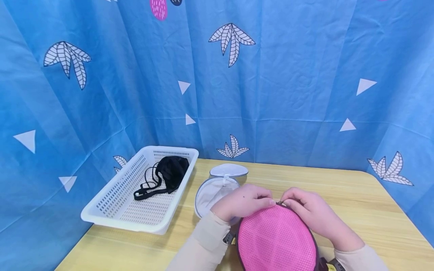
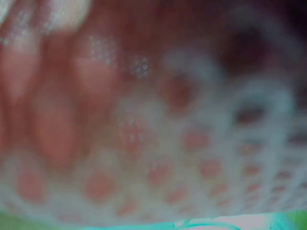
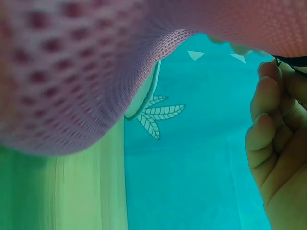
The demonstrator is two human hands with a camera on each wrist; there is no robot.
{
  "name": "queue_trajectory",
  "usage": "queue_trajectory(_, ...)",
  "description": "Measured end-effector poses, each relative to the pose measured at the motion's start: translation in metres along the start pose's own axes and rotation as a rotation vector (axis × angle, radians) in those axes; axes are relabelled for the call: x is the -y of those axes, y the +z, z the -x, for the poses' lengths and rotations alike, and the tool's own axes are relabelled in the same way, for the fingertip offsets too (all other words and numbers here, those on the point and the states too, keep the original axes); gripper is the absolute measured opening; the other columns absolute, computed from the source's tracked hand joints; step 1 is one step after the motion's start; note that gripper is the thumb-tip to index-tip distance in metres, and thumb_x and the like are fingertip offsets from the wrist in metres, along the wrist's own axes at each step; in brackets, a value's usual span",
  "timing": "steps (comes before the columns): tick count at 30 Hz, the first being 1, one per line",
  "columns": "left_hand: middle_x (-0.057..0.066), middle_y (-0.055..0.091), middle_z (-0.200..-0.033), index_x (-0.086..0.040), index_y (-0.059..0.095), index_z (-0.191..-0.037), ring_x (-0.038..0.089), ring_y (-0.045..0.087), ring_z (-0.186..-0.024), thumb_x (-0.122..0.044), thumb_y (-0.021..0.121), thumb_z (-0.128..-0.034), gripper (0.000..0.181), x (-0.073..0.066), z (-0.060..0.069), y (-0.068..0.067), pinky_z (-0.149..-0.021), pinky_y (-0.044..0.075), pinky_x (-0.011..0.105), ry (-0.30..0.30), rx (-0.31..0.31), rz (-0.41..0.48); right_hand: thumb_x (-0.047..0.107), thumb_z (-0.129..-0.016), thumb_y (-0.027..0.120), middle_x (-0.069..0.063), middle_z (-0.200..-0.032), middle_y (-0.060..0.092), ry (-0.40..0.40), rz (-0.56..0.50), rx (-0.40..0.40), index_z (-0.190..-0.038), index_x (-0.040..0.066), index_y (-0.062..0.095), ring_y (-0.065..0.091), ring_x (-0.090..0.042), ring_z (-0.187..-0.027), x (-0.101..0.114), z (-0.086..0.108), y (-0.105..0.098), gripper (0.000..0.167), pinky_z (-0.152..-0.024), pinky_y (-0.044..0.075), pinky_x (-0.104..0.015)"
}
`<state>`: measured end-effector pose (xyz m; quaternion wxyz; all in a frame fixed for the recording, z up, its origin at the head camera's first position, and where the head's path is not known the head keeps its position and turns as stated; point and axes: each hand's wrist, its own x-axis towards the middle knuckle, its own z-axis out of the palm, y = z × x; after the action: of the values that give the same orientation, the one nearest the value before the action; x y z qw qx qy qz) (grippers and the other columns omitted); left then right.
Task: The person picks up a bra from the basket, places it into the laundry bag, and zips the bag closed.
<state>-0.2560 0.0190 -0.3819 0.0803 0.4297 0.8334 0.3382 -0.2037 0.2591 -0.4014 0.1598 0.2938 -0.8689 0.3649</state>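
A rounded pink mesh bag point(image 1: 276, 241) with a black zip edge stands upright at the front of the table in the head view. At its top edge, my left hand point(image 1: 245, 201) pinches the rim between thumb and fingers. Just to the right, my right hand point(image 1: 310, 212) pinches the same edge beside a small zip pull. The right wrist view shows the curled fingers of that right hand point(image 3: 278, 139) at the dark edge, below the pink mesh point(image 3: 86, 81). Blurred mesh point(image 2: 158, 172) fills the left wrist view, so the left fingertips cannot be made out there.
Behind my left hand, a white mesh bag point(image 1: 211, 194) with blue-grey trim stands with its lid point(image 1: 228, 170) raised. A white plastic basket point(image 1: 118, 223) at the left holds a black fabric item point(image 1: 173, 171) with straps and cords. Blue curtains point(image 1: 288, 75) enclose the wooden table point(image 1: 366, 210).
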Motion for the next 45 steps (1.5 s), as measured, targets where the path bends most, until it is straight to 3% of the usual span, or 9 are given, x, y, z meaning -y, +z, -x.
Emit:
queue_trajectory(8, -0.016, 0.059, -0.075, -0.031, 0.067, -0.088, 0.003, 0.056, -0.071, -0.042, 0.055, -0.1027, 0.021, 0.006, 0.005, -0.011, -0.065, 0.047, 0.024, -0.082, -0.064, -0.068, 0.006, -0.099, 0.064, 0.017, -0.090, 0.065, 0.040, 0.016, -0.049, -0.098, 0.032, 0.066, 0.060, -0.005, -0.076, -0.004, 0.000, -0.003, 0.026, -0.067, 0.048, -0.027)
queue_trajectory(12, -0.015, 0.058, -0.074, -0.029, 0.065, -0.087, 0.002, 0.055, -0.070, -0.043, 0.054, -0.1029, 0.024, 0.004, 0.005, -0.011, -0.064, 0.047, 0.023, -0.070, -0.033, -0.064, 0.008, -0.099, 0.064, 0.017, -0.089, 0.065, 0.075, 0.023, -0.072, -0.097, 0.032, 0.067, 0.059, -0.005, -0.076, -0.003, 0.001, -0.004, 0.024, -0.067, 0.048, -0.028)
queue_trajectory(20, -0.012, 0.057, -0.075, -0.022, 0.064, -0.087, 0.002, 0.055, -0.071, -0.033, 0.052, -0.1048, 0.024, -0.001, 0.003, -0.008, -0.066, 0.047, 0.020, 0.017, 0.049, -0.026, 0.010, -0.100, 0.065, 0.015, -0.088, 0.067, 0.104, -0.023, -0.087, -0.098, 0.031, 0.068, 0.062, -0.007, -0.076, -0.002, 0.001, -0.004, 0.021, -0.068, 0.048, -0.027)
queue_trajectory(26, -0.012, 0.059, -0.078, -0.022, 0.066, -0.091, 0.002, 0.056, -0.074, -0.038, 0.052, -0.1049, 0.025, -0.004, 0.001, -0.004, -0.069, 0.048, 0.020, 0.003, 0.083, 0.008, 0.009, -0.099, 0.065, 0.015, -0.091, 0.068, 0.084, -0.064, -0.045, -0.099, 0.031, 0.068, 0.063, -0.007, -0.077, -0.001, 0.001, -0.003, 0.022, -0.068, 0.048, -0.027)
queue_trajectory(31, -0.016, 0.062, -0.085, -0.022, 0.069, -0.100, -0.001, 0.058, -0.079, -0.040, 0.050, -0.1051, 0.026, -0.009, 0.000, 0.004, -0.073, 0.047, 0.018, 0.013, 0.058, -0.010, 0.008, -0.099, 0.064, 0.014, -0.090, 0.068, 0.053, -0.092, -0.023, -0.099, 0.030, 0.068, 0.063, -0.007, -0.076, 0.000, 0.001, -0.001, 0.023, -0.068, 0.048, -0.026)
queue_trajectory(38, -0.014, 0.058, -0.076, -0.022, 0.067, -0.090, 0.000, 0.054, -0.070, -0.034, 0.051, -0.1052, 0.025, -0.011, -0.002, 0.007, -0.067, 0.045, 0.018, 0.015, 0.033, -0.055, 0.012, -0.101, 0.063, 0.016, -0.090, 0.068, 0.072, -0.083, -0.016, -0.097, 0.033, 0.067, 0.063, -0.007, -0.076, -0.001, 0.002, 0.000, 0.022, -0.069, 0.049, -0.027)
queue_trajectory(45, -0.012, 0.055, -0.069, -0.023, 0.064, -0.082, 0.004, 0.054, -0.067, -0.033, 0.054, -0.1035, 0.026, -0.009, -0.001, 0.008, -0.063, 0.047, 0.022, -0.031, 0.008, 0.030, 0.008, -0.099, 0.065, 0.018, -0.089, 0.067, 0.015, -0.038, -0.036, -0.097, 0.033, 0.067, 0.061, -0.005, -0.074, 0.001, 0.002, 0.000, 0.025, -0.066, 0.048, -0.027)
